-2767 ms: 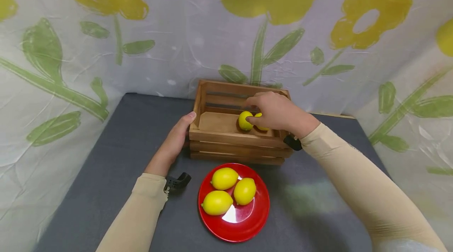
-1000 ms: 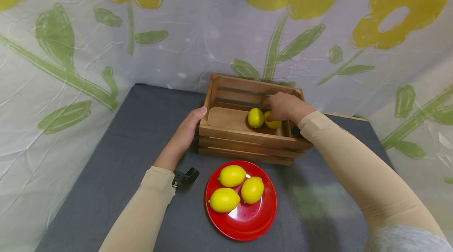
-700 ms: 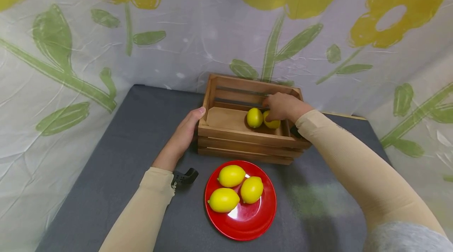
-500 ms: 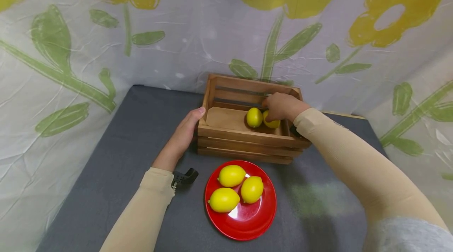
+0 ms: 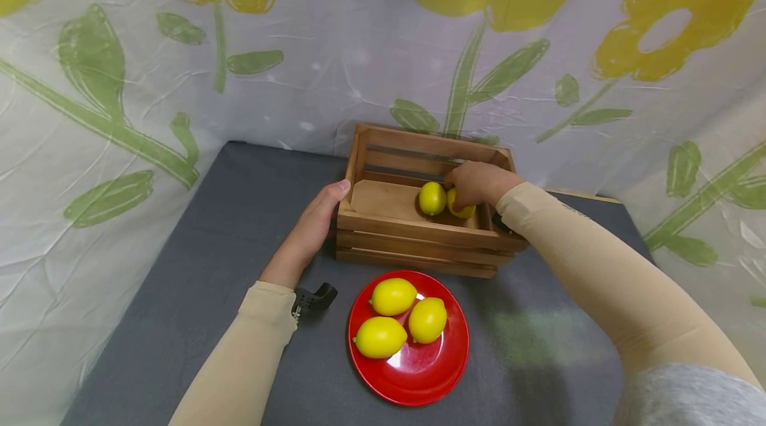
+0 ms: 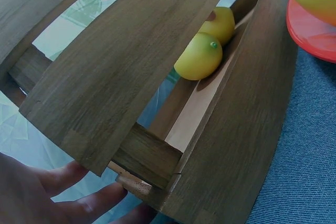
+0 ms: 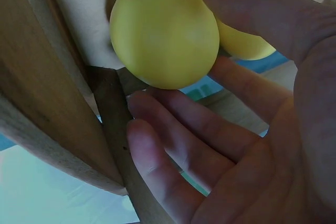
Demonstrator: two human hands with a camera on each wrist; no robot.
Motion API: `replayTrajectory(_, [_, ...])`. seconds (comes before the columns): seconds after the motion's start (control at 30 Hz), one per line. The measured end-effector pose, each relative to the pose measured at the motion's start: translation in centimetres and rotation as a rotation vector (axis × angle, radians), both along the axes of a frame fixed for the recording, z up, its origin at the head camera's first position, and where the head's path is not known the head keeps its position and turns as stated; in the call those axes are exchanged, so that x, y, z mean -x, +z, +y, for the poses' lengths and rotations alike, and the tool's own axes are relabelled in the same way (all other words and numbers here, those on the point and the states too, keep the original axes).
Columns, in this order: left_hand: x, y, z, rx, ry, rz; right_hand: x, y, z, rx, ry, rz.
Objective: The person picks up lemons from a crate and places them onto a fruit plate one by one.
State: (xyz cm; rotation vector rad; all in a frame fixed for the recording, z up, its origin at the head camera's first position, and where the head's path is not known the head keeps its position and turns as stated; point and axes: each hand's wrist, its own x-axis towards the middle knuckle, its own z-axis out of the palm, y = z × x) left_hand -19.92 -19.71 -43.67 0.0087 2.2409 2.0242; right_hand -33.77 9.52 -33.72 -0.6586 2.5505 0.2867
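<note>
In the head view my right hand reaches into the right part of a brown wooden crate and holds a yellow lemon. Up close, the thumb lies at the side of this lemon and the fingers bend beneath it. A second lemon sits beside it on the crate floor. My left hand rests against the crate's left end, thumb at the top corner. The left wrist view shows its nearly straight fingers touching the slatted end from outside.
In front of the crate, a red plate bears three lemons on the dark grey table. A white sheet with painted flowers hangs close behind the crate and along both sides.
My right hand has moved from above the crate down to the right-hand lemon, and its fingers have closed round it. My left hand stays at the crate's end. The head view has shifted slightly.
</note>
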Motion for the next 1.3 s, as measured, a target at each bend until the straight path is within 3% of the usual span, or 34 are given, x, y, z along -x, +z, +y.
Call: replayTrajectory(1.3, [0.12,-0.16,-0.11,-0.018,-0.004,0.021,-0.17,-0.47,-0.4,-0.079,-0.03,-0.049])
